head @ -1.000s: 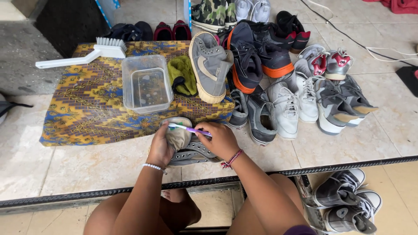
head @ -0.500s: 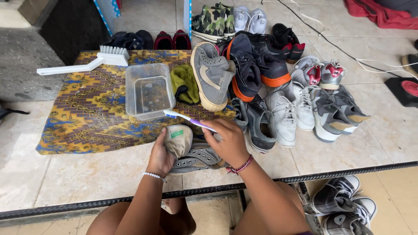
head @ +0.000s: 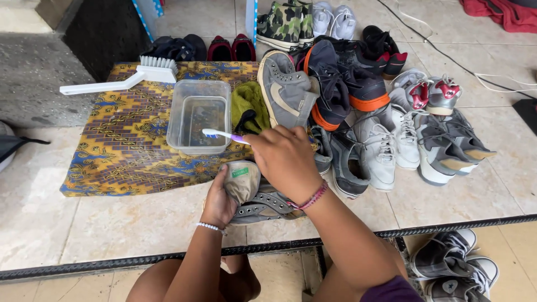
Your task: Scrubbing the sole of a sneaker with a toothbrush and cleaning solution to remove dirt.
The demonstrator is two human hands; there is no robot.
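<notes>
1. Left hand: at 6 o'clock of frame centre, wrapped around the heel end of a grey canvas sneaker resting on the tiled ledge; fingers hidden beneath the shoe, beaded bracelet at the wrist.
2. Grey canvas sneaker: turned with its beige insole tilted up, small green label showing; toe end covered by the right forearm, eyelets visible at its 5 o'clock side.
3. Right hand: closed, pinching the handle of a toothbrush; fingertips out of sight behind the knuckles.
4. Toothbrush: white and purple, head reaching toward 9 o'clock over the near rim of a clear plastic tub; whether bristles touch the water, cannot tell.
5. Clear plastic tub: set on a patterned yellow-blue cloth, holding shallow water.
6. White scrubbing brush: at 10 o'clock of the tub, on the cloth.
7. Green rag: just beside the tub at 3 o'clock.
8. Pile of sneakers: toward 2 o'clock, overlapping, several partly hidden.
9. Further grey sneakers: below the ledge at 4 o'clock, cut off by the frame edge.
</notes>
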